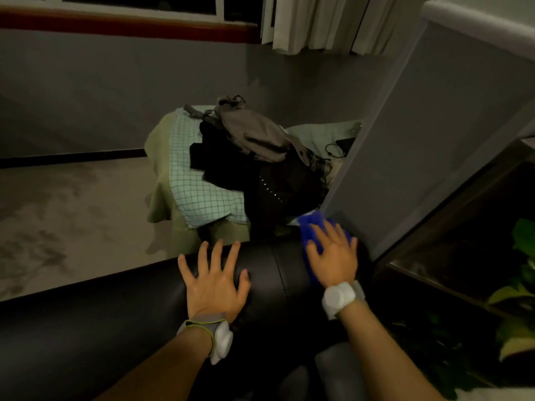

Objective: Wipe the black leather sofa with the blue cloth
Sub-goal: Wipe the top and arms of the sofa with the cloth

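Dim grey-walled room; black leather sofa [272, 273] top rounded, smooth, likely slick. Blue cloth [311, 231] soft, light, lies at its right end under right hand [333, 256], fingers spread flat, pressing. Left hand [214, 280] splayed, bracing on leather. Palm pressure should suffice, no pinch needed

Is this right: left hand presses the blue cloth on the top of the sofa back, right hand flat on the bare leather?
Hands are swapped. The head view shows the right hand pressing the blue cloth on the top of the black leather sofa back, fingers straight. The left hand lies flat on the bare leather.
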`<state>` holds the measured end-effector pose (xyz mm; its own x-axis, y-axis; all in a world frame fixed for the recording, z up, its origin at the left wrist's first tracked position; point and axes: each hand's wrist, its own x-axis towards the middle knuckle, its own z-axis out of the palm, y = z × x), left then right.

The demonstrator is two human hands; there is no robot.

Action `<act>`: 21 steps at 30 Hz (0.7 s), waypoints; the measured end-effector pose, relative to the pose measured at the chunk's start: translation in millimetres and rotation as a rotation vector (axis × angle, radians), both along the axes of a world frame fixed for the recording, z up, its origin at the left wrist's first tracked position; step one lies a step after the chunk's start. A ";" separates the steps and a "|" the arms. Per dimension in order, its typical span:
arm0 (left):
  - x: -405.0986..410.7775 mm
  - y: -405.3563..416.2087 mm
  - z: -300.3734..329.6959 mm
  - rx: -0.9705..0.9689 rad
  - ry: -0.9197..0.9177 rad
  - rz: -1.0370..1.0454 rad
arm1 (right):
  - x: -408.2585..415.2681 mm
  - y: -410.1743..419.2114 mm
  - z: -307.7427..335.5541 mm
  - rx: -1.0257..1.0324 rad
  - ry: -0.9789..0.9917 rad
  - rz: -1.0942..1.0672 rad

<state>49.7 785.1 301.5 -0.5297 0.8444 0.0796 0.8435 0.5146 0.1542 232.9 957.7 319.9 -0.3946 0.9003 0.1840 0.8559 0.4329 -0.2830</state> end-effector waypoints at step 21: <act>3.7 2.1 -10.2 0.052 0.095 0.025 | 22.1 -53.4 -45.2 0.086 0.398 -0.343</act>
